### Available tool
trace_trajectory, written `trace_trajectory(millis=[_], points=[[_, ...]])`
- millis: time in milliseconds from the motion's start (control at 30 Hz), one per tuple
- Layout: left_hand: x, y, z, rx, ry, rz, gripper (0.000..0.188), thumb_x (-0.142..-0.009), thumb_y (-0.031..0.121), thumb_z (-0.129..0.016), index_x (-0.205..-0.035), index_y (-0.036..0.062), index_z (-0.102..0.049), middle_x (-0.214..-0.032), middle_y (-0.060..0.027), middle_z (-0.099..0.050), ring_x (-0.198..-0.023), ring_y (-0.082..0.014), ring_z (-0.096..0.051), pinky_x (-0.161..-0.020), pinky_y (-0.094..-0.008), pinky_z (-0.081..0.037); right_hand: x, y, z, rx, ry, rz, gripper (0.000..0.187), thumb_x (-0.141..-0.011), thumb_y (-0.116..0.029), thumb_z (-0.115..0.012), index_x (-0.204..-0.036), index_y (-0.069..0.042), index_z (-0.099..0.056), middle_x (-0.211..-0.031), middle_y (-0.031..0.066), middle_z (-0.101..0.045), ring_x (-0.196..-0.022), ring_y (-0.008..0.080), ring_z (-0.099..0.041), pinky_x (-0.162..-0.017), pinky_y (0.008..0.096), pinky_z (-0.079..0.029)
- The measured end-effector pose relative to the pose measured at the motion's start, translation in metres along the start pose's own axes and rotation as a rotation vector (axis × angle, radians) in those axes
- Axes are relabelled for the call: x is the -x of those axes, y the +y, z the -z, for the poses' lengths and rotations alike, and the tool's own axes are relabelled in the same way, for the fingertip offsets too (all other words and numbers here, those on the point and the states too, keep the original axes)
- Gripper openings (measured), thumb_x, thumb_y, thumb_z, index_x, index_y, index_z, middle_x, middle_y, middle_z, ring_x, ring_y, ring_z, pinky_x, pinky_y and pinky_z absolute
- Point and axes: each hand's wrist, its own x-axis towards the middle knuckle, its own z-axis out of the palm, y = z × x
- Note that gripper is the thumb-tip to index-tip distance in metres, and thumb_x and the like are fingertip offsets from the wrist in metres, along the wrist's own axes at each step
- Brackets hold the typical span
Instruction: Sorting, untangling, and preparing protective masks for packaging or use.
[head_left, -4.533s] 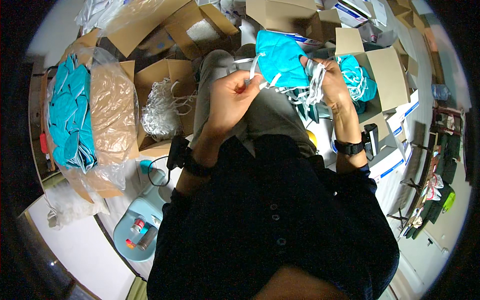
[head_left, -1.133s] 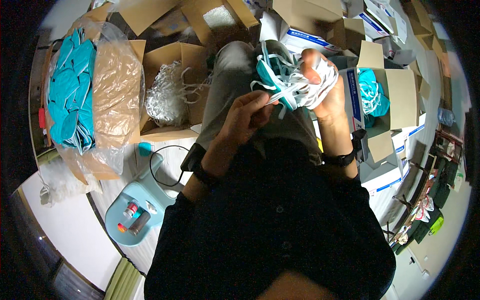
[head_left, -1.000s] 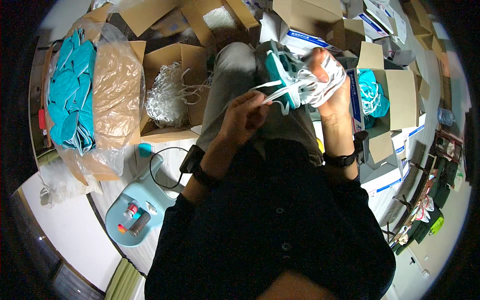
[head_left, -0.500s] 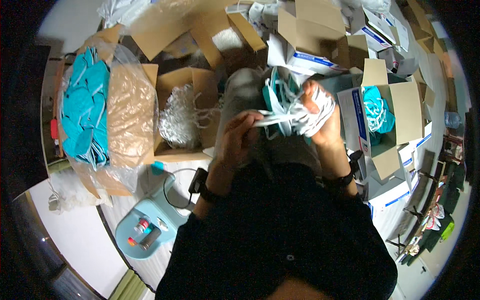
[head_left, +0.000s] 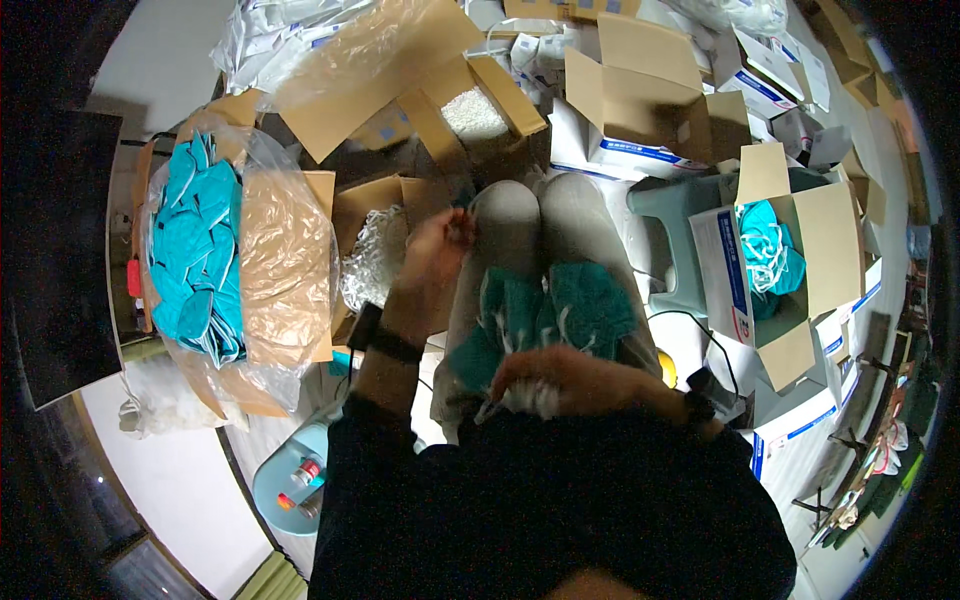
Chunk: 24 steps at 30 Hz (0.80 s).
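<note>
Teal fabric pieces with white cords lie across my lap on the light trousers. Close to my body, my right hand is closed around a bunch of white cords. My left hand is raised beside my left knee, next to a cardboard box of tangled white cords. Its fingers are curled together, and what they hold, if anything, cannot be made out.
On the left, a plastic-lined box holds a heap of teal pieces. A box with teal corded pieces stands at right by a grey-green stool. An open box stands beyond my knees. A light-blue stool holds a bottle.
The corded bundle that was up between both hands has come down to my lap. My right hand has moved toward my body, and my left hand has shifted left toward the cord box.
</note>
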Motion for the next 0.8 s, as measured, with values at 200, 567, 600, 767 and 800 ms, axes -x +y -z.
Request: trace_trajectory(millis=[200, 567, 600, 767, 800], points=[[-0.082, 0.073, -0.085, 0.154, 0.096, -0.215, 0.043, -0.096, 0.035, -0.047, -0.118, -0.0012, -0.043, -0.122, -0.0196, -0.047, -0.111, -0.0401, -0.049, -0.087, -0.0529, -0.050, 0.003, 0.014, -0.012, 0.065, -0.149, -0.331, 0.041, -0.082, -0.004, -0.060, -0.122, -0.007, -0.050, -0.120, 0.0141, -0.051, -0.113, 0.0291, -0.050, -0.094, 0.0433, -0.044], [-0.048, 0.011, -0.112, -1.424, -0.221, -0.423, 0.042, -0.083, 0.042, -0.065, -0.095, 0.0017, -0.064, -0.098, -0.0128, -0.064, -0.080, -0.0281, -0.064, -0.072, -0.0332, -0.052, 0.007, 0.010, -0.013, 0.376, -0.120, -0.078, 0.053, -0.076, -0.005, -0.066, -0.125, -0.004, -0.045, -0.123, 0.0168, -0.047, -0.114, 0.0327, -0.048, -0.098, 0.0430, -0.042], [-0.027, 0.003, -0.121, -1.681, -0.199, -0.491, 0.042, -0.081, 0.044, -0.065, -0.086, 0.0025, -0.067, -0.091, -0.0118, -0.066, -0.075, -0.0266, -0.064, -0.070, -0.0326, -0.051, 0.005, 0.011, -0.015, 0.405, -0.157, -0.114, 0.055, -0.074, -0.005, -0.067, -0.125, -0.004, -0.045, -0.124, 0.0165, -0.047, -0.115, 0.0329, -0.048, -0.099, 0.0430, -0.041], [0.021, -0.040, -0.111, -1.791, -0.535, -0.479, 0.038, -0.079, 0.041, -0.067, -0.079, 0.0031, -0.063, -0.088, -0.0123, -0.064, -0.071, -0.0244, -0.061, -0.069, -0.0352, -0.049, 0.004, 0.005, -0.016, 0.480, -0.193, -0.055, 0.058, -0.071, -0.003, -0.067, -0.125, -0.004, -0.046, -0.130, 0.0164, -0.045, -0.120, 0.0335, -0.045, -0.101, 0.0431, -0.039], [0.026, -0.049, -0.106, -1.747, -0.628, -0.605, 0.035, -0.080, 0.038, -0.067, -0.079, 0.0031, -0.062, -0.087, -0.0119, -0.064, -0.070, -0.0240, -0.060, -0.068, -0.0352, -0.048, 0.004, 0.003, -0.015, 0.495, -0.171, -0.024, 0.058, -0.071, -0.003, -0.067, -0.125, -0.004, -0.046, -0.130, 0.0165, -0.045, -0.120, 0.0335, -0.045, -0.101, 0.0432, -0.038]])
